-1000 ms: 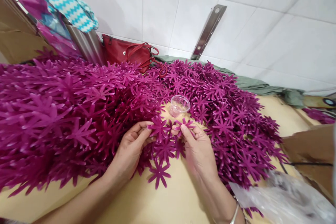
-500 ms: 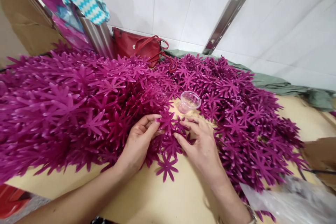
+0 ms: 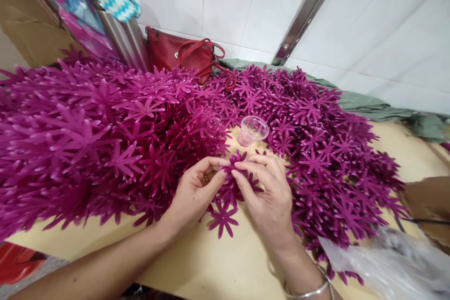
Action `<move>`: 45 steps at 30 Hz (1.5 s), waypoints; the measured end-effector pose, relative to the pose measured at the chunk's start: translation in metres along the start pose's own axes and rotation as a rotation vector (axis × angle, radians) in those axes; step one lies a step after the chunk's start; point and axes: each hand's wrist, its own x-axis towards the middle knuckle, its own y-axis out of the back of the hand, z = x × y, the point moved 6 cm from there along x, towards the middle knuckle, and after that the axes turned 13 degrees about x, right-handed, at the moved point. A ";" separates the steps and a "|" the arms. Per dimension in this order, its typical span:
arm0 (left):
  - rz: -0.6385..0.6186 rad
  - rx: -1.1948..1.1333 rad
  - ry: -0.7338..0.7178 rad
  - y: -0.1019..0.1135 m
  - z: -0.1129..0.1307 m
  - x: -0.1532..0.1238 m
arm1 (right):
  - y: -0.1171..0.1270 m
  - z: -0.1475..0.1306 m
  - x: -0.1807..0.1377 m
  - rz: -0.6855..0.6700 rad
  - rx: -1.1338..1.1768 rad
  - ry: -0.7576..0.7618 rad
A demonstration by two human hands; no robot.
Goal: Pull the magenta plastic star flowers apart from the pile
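Observation:
A huge heap of magenta plastic flower pieces [image 3: 105, 122] covers the yellow table [image 3: 218, 262]. My left hand [image 3: 191, 194] and my right hand [image 3: 269, 197] meet over the table's middle, and both pinch the same magenta flower piece [image 3: 235, 165] between thumb and fingertips. More flower pieces lie under my fingers, and a single one [image 3: 222, 219] lies flat on the table just below them. A small clear plastic cup [image 3: 251, 130] stands a little beyond my hands.
A red handbag [image 3: 183, 54] leans against the white tiled wall at the back. A metal bracket [image 3: 304, 11] rises on the wall. Clear plastic wrap [image 3: 383, 265] lies at the right front. A green cloth [image 3: 372, 108] lies along the back edge.
My hands have come closer together and lifted the flower piece slightly. The right fingers now pinch it from the other side. The view has shifted a little.

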 end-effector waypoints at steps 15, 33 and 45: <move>0.101 -0.175 0.133 0.007 -0.015 0.006 | -0.010 0.059 -0.017 0.319 0.941 -0.784; 0.208 -0.306 0.083 0.017 -0.009 0.008 | -0.001 0.069 -0.012 0.509 1.113 -0.851; 0.201 -0.333 0.078 0.014 -0.006 0.008 | 0.004 0.052 -0.007 0.046 0.365 -0.575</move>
